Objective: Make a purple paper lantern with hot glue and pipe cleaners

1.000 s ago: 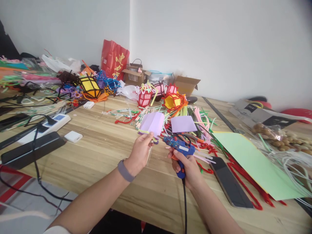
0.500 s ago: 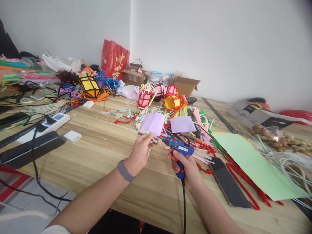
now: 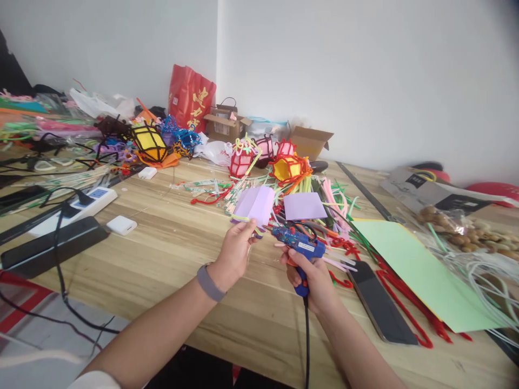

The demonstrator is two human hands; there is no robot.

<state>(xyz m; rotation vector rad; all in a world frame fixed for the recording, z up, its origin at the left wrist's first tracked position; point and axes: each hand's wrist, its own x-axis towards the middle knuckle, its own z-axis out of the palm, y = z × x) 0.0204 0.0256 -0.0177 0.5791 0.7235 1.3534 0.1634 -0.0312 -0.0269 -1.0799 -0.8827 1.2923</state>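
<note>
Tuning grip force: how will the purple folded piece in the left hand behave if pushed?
The purple folded piece is probably light, since its panels look sheet-thin. It would likely give first along the visible fold line, hinging rather than sliding. The lime strip at its lower edge may stiffen that side slightly.

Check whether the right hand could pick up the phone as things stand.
Probably not: the right hand has its grip closed around the blue glue gun. The way itself looks open, though; the phone lies close by on the right, nothing seen covering it.
</note>
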